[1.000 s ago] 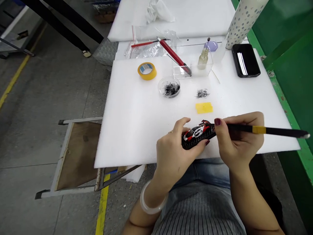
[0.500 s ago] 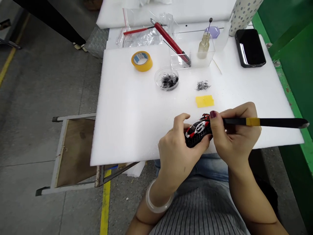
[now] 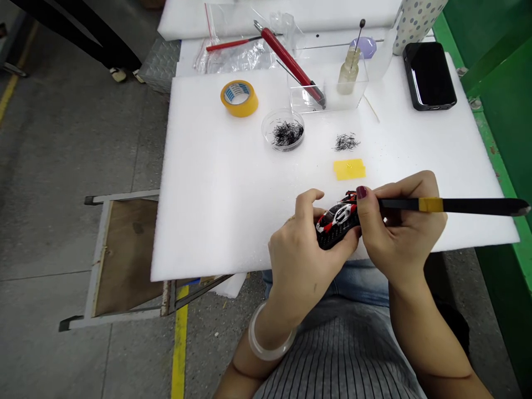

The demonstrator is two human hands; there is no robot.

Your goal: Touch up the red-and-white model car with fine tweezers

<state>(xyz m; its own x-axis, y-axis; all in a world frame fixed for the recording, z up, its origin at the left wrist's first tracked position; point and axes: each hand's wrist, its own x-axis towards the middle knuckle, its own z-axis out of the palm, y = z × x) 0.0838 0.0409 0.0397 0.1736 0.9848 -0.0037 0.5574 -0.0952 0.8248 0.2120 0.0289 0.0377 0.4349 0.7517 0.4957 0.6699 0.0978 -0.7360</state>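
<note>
My left hand [image 3: 297,260] is wrapped round a small red, white and black model car [image 3: 338,215] on a black textured base [image 3: 332,237], just above the table's front part. Black tweezers [image 3: 465,206] with a band of yellow tape are pinched in my right hand [image 3: 401,233]. Their tip reaches the car's upper side, though fingers partly hide it. Beyond the hands, a yellow tape piece [image 3: 349,169] with tiny specks lies on the white foam sheet [image 3: 208,210]. Behind it is a loose pile of short black fibres [image 3: 346,142].
A clear dish [image 3: 283,131] holds more black fibres, beside a yellow tape roll [image 3: 239,98]. Farther back are a red pen-like tool [image 3: 291,62] on a clear box, a small glass bottle [image 3: 348,72], plastic bags [image 3: 236,58] and a black device [image 3: 429,76]. A stool [image 3: 124,255] stands left.
The view has shifted slightly, so the table items sit a little higher. Both hands keep their grips, with the tweezers' tip still at the car.
</note>
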